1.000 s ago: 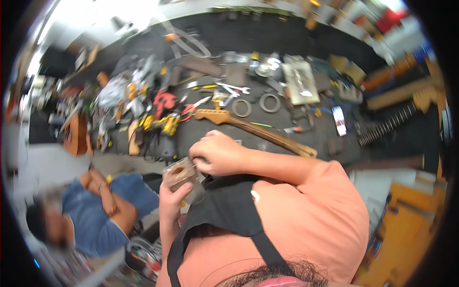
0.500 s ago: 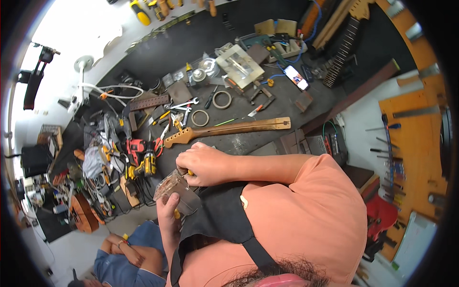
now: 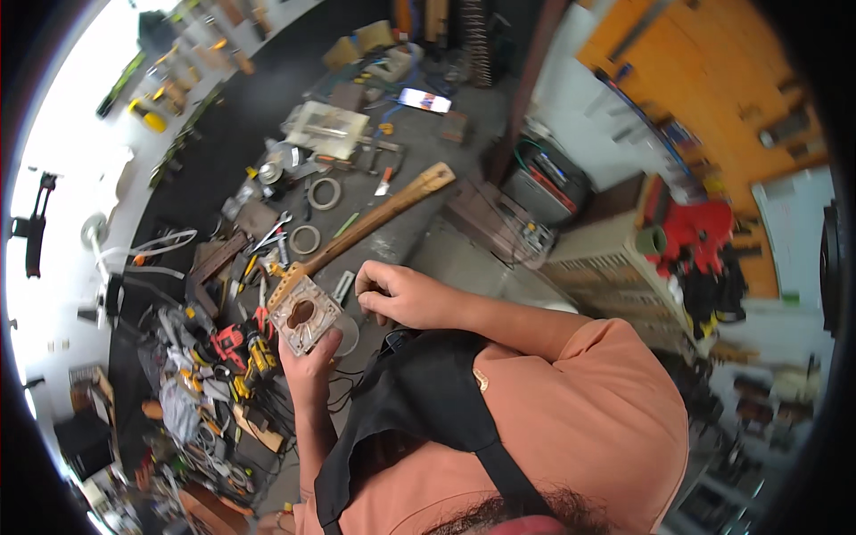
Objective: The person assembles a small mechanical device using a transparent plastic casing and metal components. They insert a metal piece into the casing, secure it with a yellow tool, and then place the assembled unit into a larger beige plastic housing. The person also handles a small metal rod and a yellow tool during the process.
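My left hand (image 3: pixel 309 361) grips a clear, box-shaped plastic piece (image 3: pixel 325 314), its thumb along the near edge. The face turned up shows a brown oval opening and small light fittings. Just to the right, apart from the piece, my right hand (image 3: pixel 397 294) is curled, fingers bent toward the thumb; whatever they hold, if anything, is hidden. Beyond the piece, a wooden guitar neck (image 3: pixel 379 214) lies slantwise on the dark bench (image 3: pixel 392 245), its headstock partly covered by the piece.
Left of my hands lie a red drill (image 3: pixel 230 346), a yellow drill (image 3: pixel 260 357) and tangled cables. Tape rolls (image 3: pixel 324 193), wrenches (image 3: pixel 270 234) and a lit phone (image 3: pixel 424 101) rest farther off. At right stand a beige cabinet (image 3: pixel 615 254) and an orange tool board (image 3: pixel 713 98).
The view has swung to the right. My right hand has drawn away from the clear piece, which my left hand has tipped so its opening faces up. The yellow bit by the right fingers no longer shows.
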